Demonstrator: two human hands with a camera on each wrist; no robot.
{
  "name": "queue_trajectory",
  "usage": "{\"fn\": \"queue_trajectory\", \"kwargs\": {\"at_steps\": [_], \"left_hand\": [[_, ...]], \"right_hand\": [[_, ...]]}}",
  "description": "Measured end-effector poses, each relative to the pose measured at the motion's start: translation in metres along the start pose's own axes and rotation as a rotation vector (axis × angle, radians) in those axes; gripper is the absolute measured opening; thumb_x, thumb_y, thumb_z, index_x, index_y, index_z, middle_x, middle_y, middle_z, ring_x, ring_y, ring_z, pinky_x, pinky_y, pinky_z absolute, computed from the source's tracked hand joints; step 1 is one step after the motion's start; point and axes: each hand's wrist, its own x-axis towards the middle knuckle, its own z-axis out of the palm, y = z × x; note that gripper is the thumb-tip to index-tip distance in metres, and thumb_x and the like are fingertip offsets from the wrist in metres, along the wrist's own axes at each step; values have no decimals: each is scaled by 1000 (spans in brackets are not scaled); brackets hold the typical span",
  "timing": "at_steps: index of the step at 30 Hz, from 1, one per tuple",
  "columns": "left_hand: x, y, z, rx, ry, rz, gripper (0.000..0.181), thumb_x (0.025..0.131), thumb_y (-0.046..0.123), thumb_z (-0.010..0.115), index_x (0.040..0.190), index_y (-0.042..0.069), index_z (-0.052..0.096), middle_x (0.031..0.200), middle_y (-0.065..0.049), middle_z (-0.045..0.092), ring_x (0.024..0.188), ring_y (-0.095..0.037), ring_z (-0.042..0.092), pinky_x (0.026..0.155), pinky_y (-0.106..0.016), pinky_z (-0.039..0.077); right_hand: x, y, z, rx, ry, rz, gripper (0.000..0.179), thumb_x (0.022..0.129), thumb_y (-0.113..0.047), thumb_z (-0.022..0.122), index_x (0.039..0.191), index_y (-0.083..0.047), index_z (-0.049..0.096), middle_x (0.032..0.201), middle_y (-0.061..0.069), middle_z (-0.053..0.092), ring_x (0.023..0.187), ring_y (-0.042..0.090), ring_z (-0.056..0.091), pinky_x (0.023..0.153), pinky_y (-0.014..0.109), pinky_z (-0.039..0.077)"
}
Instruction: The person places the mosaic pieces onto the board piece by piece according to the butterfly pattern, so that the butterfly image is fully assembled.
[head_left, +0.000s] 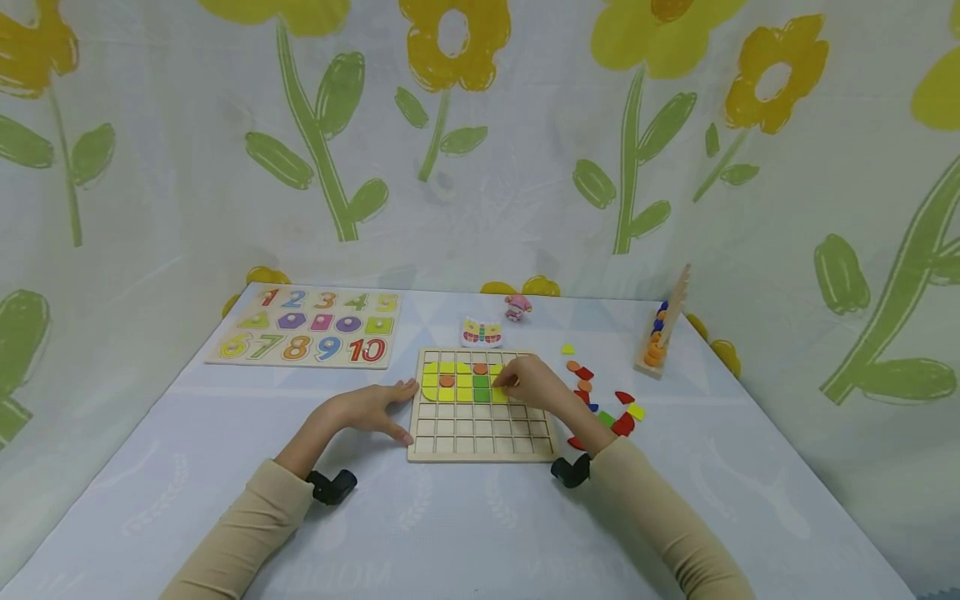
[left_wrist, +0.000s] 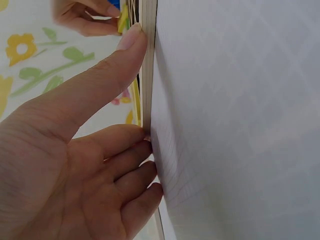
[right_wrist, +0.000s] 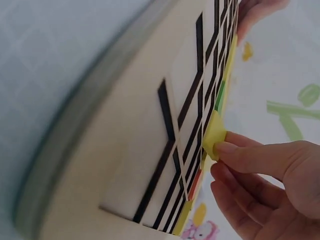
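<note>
Off to the left there's a number board (head_left: 308, 331), then a butterfly card (head_left: 482, 334) and pink figurine (head_left: 517, 307) behind the wooden grid (head_left: 484, 427), a bead frame (head_left: 658, 337) far right, and loose pieces (head_left: 623, 425) cluttering the grid's right side. Right hand (head_left: 534, 383) is pinching a yellow piece (right_wrist: 215, 131) at the grid, can't really tell if it's seated. Left hand (head_left: 375, 408), fingers relaxed, touches the grid's left edge. Tabletop (head_left: 465, 525) stretches from its near edge toward the person.

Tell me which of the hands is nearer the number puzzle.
Left. The left hand touches the left edge of the grid board, down and right of the number puzzle in the head view; the right hand is farther right.
</note>
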Motion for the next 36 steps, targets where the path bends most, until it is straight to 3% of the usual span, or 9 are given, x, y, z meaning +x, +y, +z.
{"fn": "queue_trajectory", "kwargs": {"at_steps": [17,23,30,36], "left_hand": [[-1,0,-1,-2,1,14,100,75,43,81,152,7,29,157,-14,21,145,-32,17,115,-51,17],[0,-2,0,2,3,30,100,75,42,81,151,6,29,157,-15,21,145,-32,17,115,-50,17],[0,-2,0,6,2,27,100,75,42,81,151,6,29,157,-15,21,145,-32,17,115,-50,18],[-1,-2,0,-3,2,29,100,75,43,81,151,6,29,157,-16,21,145,-32,17,115,-50,17]], "right_hand": [[-11,3,0,-20,-21,2,17,85,-1,71,100,-5,77,94,3,72,87,18,62,80,28,54],[-30,12,-14,29,13,5,23,84,-2,72,107,-5,74,101,2,71,86,16,62,77,28,54],[-55,31,-33,1,63,-74,20,84,-1,72,104,-1,73,99,8,71,88,21,64,80,36,56],[-77,47,-48,-16,70,-20,22,84,-3,73,106,-2,73,97,9,70,84,19,62,76,36,56]]}}
